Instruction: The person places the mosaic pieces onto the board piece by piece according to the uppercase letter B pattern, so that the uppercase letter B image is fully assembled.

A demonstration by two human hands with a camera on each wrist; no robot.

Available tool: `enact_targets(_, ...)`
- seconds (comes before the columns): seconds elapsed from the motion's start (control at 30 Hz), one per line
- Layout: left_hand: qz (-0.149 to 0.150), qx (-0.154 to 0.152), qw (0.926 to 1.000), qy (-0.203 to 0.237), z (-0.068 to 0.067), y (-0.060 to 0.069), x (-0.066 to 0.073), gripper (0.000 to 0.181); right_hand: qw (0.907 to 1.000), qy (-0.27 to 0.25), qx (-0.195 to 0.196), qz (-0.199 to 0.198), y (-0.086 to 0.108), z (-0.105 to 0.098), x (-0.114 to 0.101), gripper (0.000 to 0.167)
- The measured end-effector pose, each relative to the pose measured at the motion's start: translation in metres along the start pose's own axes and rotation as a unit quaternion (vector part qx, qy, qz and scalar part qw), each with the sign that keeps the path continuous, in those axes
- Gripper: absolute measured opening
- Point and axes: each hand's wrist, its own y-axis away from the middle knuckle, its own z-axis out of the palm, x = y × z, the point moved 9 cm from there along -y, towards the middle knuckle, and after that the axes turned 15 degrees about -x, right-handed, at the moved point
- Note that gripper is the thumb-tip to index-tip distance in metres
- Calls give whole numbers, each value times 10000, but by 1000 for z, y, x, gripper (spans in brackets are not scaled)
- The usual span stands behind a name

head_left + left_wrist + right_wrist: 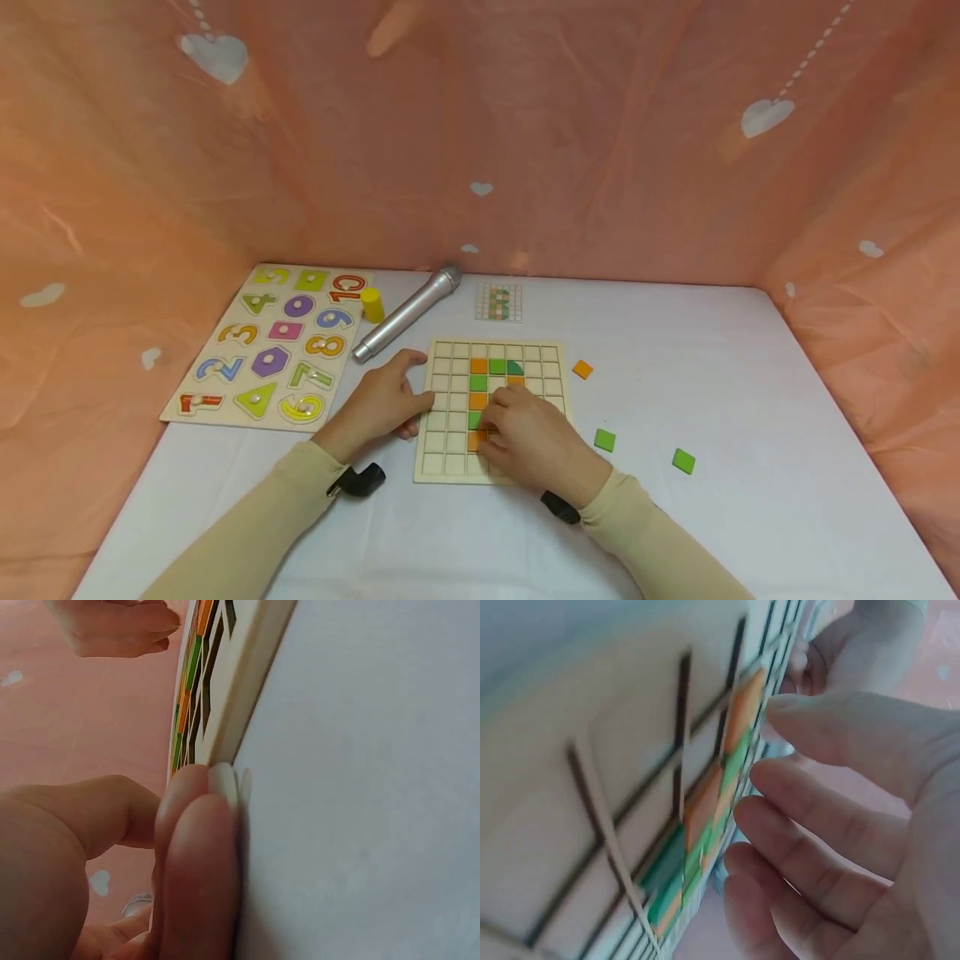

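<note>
A pale wooden grid board [433,462] lies on the white table, with orange, green and dark green tiles in its middle cells. My left hand [381,402] rests by the board's left edge; in the left wrist view its fingertips [199,825] touch the rim. Over the middle of the board is my right hand [536,437], its fingertips near the left column of tiles, by a green tile [476,420] and an orange tile [477,441]. The right wrist view shows its thumb and fingers [810,851] apart, no tile visible between them. This hand hides the board's lower right cells.
Right of the board lie a loose orange tile [582,369] and two green tiles, one near [604,440] and one farther [683,461]. Behind it is a small pattern card [498,302]. A silver microphone [407,315], a yellow cylinder [372,305] and a number puzzle [255,358] stand left.
</note>
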Motion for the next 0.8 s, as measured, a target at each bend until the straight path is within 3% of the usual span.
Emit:
enact_targets(0.23, 50, 4, 9999, 88, 1, 1, -1, 70, 9982, -128, 16, 586, 23, -9, 34, 19)
enact_targets(0.5, 116, 16, 9998, 139, 0, 0, 0, 70, 9949, -145, 100, 988, 73, -15, 83, 16)
enact_targets(0.8, 115, 31, 9999, 112, 0, -1, -1, 70, 9886, -14, 141, 1496, 115, -14, 114, 21)
